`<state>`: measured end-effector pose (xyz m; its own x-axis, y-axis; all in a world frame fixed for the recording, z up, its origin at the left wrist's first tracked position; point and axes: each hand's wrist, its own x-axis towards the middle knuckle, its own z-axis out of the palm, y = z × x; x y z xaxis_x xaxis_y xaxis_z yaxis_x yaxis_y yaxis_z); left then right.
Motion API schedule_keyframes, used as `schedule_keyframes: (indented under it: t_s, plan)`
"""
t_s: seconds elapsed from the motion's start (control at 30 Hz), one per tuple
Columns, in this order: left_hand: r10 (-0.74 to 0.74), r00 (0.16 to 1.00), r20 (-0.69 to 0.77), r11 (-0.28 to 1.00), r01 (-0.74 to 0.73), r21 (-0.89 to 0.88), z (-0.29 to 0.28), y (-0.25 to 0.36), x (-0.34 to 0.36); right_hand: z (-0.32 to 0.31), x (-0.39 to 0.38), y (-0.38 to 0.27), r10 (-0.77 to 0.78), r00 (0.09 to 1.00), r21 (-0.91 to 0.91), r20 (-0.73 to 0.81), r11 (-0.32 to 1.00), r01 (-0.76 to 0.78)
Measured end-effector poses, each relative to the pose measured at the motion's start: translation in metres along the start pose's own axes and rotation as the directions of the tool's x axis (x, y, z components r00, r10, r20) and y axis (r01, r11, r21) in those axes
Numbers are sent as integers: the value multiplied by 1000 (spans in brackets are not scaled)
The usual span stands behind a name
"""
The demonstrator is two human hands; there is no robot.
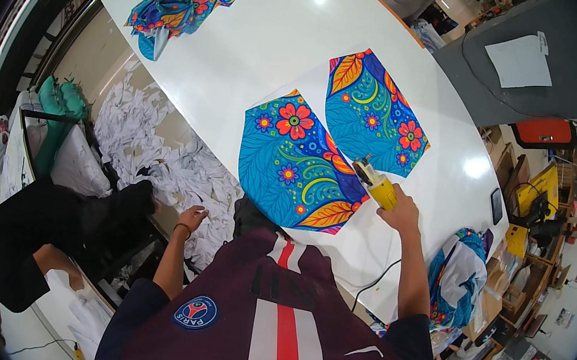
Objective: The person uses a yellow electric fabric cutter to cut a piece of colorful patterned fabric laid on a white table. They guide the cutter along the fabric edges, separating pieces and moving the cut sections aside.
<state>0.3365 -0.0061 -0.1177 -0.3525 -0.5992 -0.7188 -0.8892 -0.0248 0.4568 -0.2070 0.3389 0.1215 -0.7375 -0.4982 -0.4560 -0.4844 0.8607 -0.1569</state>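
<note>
My right hand (402, 211) grips a yellow electric cutting tool (381, 189) with a metal head, its cord trailing down over the white table (247, 47). The tool's head is at the gap between two printed fabric pieces, teal with bright flowers and leaves: a near piece (283, 165) and a far piece (374, 111). White material shows along the upper left edges of both. My left hand (193, 217) hangs left of the near piece, beyond the table's edge above the scraps, its fingers loosely bent and apart, with nothing visible in them.
Printed fabric heaps lie at the table's far left (187, 5) and right (455, 277). A phone (496, 203) sits near the right edge. A person in black (33, 236) bends at my left, beside piled white scraps (132, 119). A dark grey surface (457, 71) adjoins the table.
</note>
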Motion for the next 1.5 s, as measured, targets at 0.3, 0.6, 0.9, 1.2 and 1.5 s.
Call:
schedule_keyframes:
  t_s: [0.3,0.6,0.9,1.2,1.5]
  plan:
    - [-148,987,56,989,149,-23,-4,-6,-14,-10,29,-41,6,999,-56,35,998,-4]
    - [-214,975,51,972,218,-87,-1,-14,-26,-7,60,-61,-35,999,-40,30,999,37]
    - [-162,986,47,984,165,-71,1,-18,-9,-15,84,-99,-70,997,-22,38,997,71]
    - [-144,989,22,988,145,-61,-11,-4,-5,-22,121,-153,-96,995,-20,28,995,97]
    - [24,979,-203,961,-79,-264,-24,35,-1,-42,160,-217,-214,977,51,-14,975,215]
